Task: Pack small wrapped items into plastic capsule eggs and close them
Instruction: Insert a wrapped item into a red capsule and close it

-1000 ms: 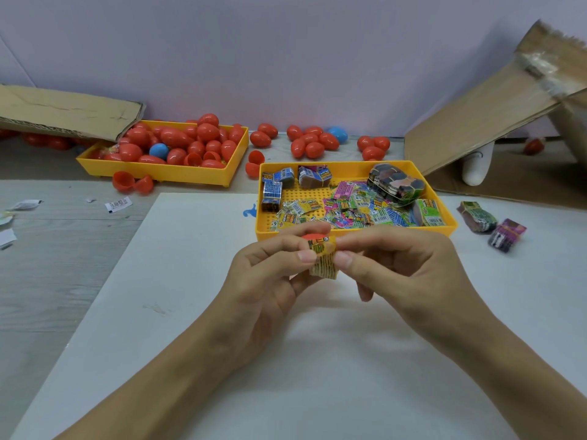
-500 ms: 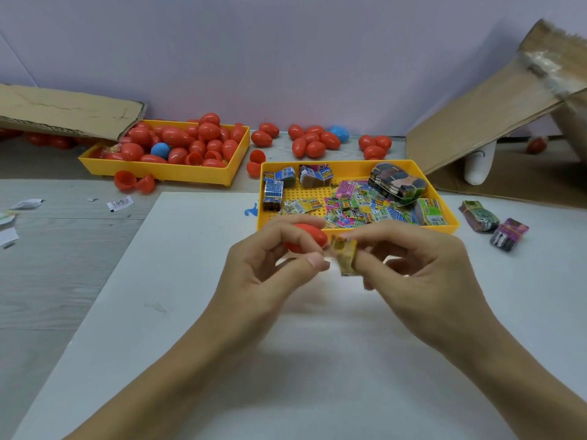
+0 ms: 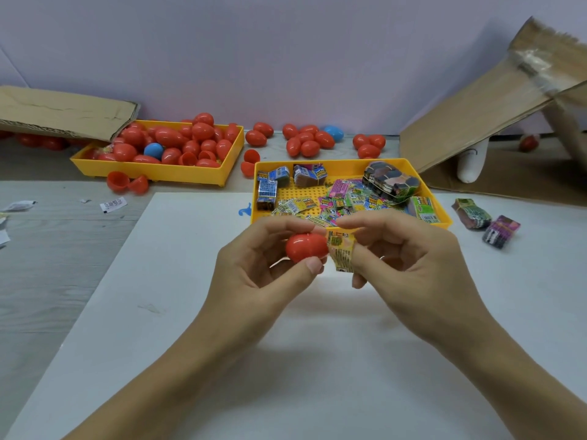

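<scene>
Two bare forearms reach in over a smooth white board (image 3: 197, 328) lying on the grey wood-grain worktop (image 3: 47, 265). The left hand (image 3: 254, 274) pinches a glossy red plastic capsule egg half (image 3: 306, 248) between thumb and fingers. At its 3 o'clock, touching it, the right hand (image 3: 409, 258) pinches a small yellow printed wrapped item (image 3: 341, 249), rolled and crinkled, between thumb and forefinger. Just beyond, at 12 o'clock, sits a rectangular yellow plastic tray (image 3: 349, 163) with a perforated floor, heaped with flat, brightly printed packets (image 3: 346, 201) and banded bundles. At 2 o'clock, two more bundles (image 3: 486, 220) lie on the board. Farther off, at 10 o'clock, a second yellow tray (image 3: 152, 173) holds smooth red eggs (image 3: 190, 138) and one blue. Loose eggs (image 3: 308, 141) line the pale wall (image 3: 286, 52), flanked by torn brown cardboard flaps (image 3: 495, 96).
</scene>
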`<state>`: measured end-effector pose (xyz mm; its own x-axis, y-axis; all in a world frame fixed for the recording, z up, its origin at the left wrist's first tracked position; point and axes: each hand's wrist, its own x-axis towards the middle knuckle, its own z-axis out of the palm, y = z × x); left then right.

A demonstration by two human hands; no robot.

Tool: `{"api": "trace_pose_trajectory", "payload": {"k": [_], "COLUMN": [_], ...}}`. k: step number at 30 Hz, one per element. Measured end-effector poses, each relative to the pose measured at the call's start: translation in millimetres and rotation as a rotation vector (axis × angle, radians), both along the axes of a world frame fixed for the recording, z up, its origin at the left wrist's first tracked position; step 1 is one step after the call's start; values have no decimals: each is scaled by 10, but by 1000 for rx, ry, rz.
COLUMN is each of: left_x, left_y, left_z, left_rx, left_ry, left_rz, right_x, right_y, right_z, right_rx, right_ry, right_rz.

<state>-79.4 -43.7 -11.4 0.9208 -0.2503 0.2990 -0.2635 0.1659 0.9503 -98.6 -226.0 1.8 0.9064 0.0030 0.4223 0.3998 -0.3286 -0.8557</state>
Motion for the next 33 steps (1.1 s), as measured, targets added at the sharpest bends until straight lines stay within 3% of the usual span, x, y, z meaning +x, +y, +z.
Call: {"api": "trace_pose_trajectory", "payload": {"k": [11, 33], "left_x": [9, 13], "left_y": [1, 20], "left_z": [-4, -57], "left_rx": [-7, 16], "left_ry": [-37, -39], "left_rz": [71, -14], "right_x": [-10, -18], "right_y": [35, 35], "right_z": [-5, -7], "right_rx": [-9, -112], "right_ry": [4, -121], "right_rz": [33, -30]}}
